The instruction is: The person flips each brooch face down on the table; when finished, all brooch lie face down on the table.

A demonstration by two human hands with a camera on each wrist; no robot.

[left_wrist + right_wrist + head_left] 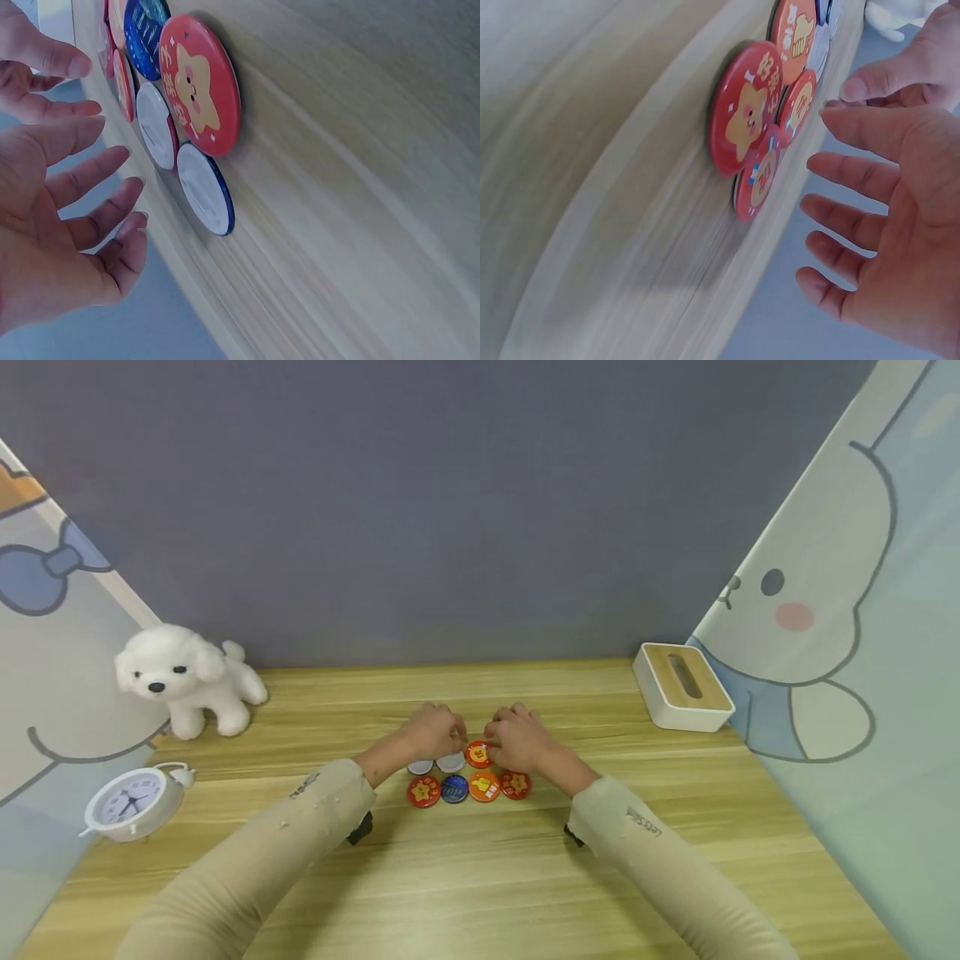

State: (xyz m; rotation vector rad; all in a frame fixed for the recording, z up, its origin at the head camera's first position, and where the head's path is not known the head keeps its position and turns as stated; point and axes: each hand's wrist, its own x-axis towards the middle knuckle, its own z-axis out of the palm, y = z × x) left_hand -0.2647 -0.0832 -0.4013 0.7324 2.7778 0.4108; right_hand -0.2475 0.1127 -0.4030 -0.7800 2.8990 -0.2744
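Note:
Several round button badges lie in two rows on the wooden table. Along the near row are a red star badge [423, 792], a blue badge [454, 789], an orange thumb badge [483, 786] and another red star badge [515, 785]. Behind them, two badges show white backs, one of them a face-down badge [205, 189], beside a red badge [477, 754]. One more red badge [757, 184] is hidden by the right hand in the head view. My left hand [433, 732] hovers over the white-backed badges, fingers loosely bent and holding nothing. My right hand [519, 739], also without anything, hovers over the red ones.
A white plush dog [187, 677] stands at the back left, with a white alarm clock [133, 803] in front of it. At the back right sits a tissue box [684, 687] with a wooden lid. A grey panel [465, 510] rises behind the table.

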